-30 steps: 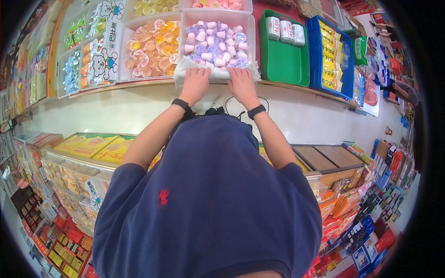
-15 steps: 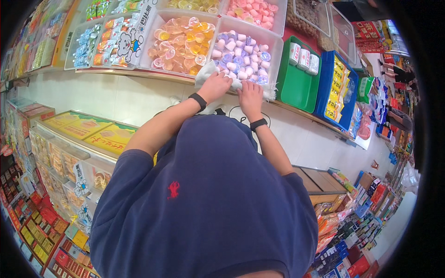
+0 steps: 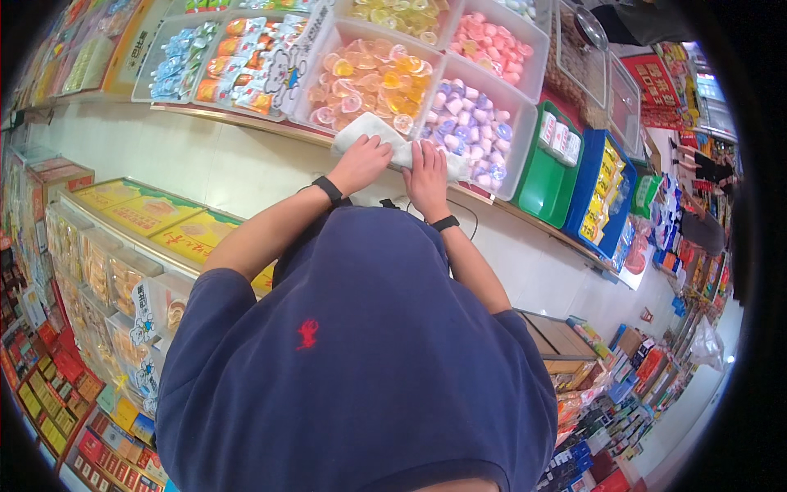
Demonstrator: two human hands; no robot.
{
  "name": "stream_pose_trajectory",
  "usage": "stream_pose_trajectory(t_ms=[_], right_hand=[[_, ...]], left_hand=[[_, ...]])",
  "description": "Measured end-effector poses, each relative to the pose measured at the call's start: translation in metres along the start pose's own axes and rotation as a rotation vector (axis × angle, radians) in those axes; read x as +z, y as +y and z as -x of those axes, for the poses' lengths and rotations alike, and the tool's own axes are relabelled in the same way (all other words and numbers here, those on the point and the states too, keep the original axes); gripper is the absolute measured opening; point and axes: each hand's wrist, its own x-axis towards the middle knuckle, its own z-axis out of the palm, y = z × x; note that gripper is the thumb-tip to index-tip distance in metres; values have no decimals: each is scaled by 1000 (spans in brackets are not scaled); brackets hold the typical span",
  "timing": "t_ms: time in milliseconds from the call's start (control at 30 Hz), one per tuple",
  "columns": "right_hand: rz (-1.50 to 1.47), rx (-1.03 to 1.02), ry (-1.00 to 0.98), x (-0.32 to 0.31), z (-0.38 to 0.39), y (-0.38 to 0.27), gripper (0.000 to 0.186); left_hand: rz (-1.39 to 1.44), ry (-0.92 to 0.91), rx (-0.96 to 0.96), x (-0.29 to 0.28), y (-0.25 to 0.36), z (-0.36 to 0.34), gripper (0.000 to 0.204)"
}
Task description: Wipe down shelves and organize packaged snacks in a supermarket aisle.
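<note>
A white cloth (image 3: pixel 367 129) lies bunched along the front rim of the clear bins, over the corner where two bins meet. My left hand (image 3: pixel 363 164) grips its left part with bent fingers, in front of the bin of orange jelly cups (image 3: pixel 373 78). Close beside it, my right hand (image 3: pixel 427 182) has its fingers curled over the cloth's right part, at the bin of purple and white jelly cups (image 3: pixel 467 123). Both thumbs are mostly hidden. Each wrist carries a dark band.
Right of the bins stand a green tray (image 3: pixel 543 176) with white packs and a blue tray (image 3: pixel 592 205) with yellow packets. Pouches fill a bin (image 3: pixel 246 61) on the left. Behind my left arm is a shelf with yellow boxes (image 3: pixel 147 209). A wooden ledge (image 3: pixel 246 123) edges the display.
Both hands and the cloth have slid left along the bin rim, from the purple cups toward the orange ones. The display sits farther right in view.
</note>
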Motion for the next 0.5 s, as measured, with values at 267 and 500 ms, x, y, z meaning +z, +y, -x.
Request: stream_pose_trajectory(t_ms=[267, 500], right_hand=[[47, -138, -119, 44, -44, -79, 68], [-27, -228, -148, 63, -83, -130, 67]], left_hand=[[-36, 119, -130, -28, -72, 67, 14], [192, 65, -344, -40, -99, 125, 11]])
